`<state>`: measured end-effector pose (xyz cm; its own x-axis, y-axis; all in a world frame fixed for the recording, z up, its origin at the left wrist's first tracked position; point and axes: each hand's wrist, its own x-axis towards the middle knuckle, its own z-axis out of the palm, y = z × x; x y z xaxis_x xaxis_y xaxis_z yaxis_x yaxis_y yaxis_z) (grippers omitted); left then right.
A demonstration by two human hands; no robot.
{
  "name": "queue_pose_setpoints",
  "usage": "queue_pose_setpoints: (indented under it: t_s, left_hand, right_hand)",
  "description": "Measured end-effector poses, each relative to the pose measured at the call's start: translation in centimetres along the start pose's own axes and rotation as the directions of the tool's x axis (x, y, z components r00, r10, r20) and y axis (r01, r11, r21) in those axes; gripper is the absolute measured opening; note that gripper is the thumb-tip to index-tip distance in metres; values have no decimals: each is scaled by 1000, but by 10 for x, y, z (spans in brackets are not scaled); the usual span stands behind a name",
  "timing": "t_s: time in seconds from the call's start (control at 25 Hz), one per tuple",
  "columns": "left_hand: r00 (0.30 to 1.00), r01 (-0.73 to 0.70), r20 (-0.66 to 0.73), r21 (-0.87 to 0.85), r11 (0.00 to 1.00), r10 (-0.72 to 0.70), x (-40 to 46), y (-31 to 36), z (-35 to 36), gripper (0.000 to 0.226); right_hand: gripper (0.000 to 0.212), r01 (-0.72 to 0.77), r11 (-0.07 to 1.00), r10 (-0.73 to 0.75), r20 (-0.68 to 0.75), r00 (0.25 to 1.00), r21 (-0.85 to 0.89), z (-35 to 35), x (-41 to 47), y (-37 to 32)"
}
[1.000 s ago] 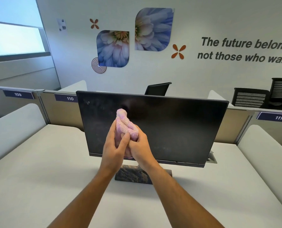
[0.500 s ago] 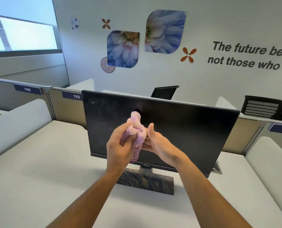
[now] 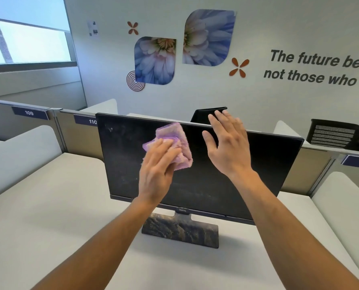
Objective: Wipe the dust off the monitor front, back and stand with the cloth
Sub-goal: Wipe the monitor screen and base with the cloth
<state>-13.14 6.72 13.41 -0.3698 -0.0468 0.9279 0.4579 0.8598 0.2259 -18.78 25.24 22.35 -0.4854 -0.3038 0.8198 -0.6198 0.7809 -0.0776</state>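
White wall [image 3: 258,97] with flower decals [image 3: 155,59], bright window [image 3: 27,42], grey desk [image 3: 48,216], black chairs [image 3: 333,135]

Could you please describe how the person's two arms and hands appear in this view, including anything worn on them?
Both forearms are bare up to the frame's lower edge: no sleeves or cuffs show. The left hand and right hand wear no gloves, and no rings, watch, bracelets or markings are visible on either wrist or hand. The fingernails that show look short and unpainted.
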Motion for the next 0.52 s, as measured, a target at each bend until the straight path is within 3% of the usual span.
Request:
queue_pose_setpoints:
  t_s: [0.12,0.24,0.32,0.4,0.44,0.52]
  left_hand:
    - [974,-151,197,204,967,111,1,-11,16,47]
    - [964,-199,225,262,944,141,-1,-32,17,56]
    - [991,-37,131,243,969,5,-5,-45,11,61]
    - [966,257,-23,182,949,-257,-8,-54,0,61]
    - [908,415,-111,120,902,-404,-7,-58,-4,60]
    - [721,654,-249,-62,754,-647,2,-66,-9,56]
  right_hand:
    - [48,29,991,-22,54,998,-132,15,-10,11]
    - [54,102,971,-90,64,994,-215,24,-14,23]
    - [58,119,960,-105,69,992,-253,28,-13,25]
    - [63,120,955,-107,63,992,-272,30,-13,25]
    - [64,122,955,-109,62,992,-272,31,-13,25]
    - [65,132,955,-120,58,991,-268,32,-13,26]
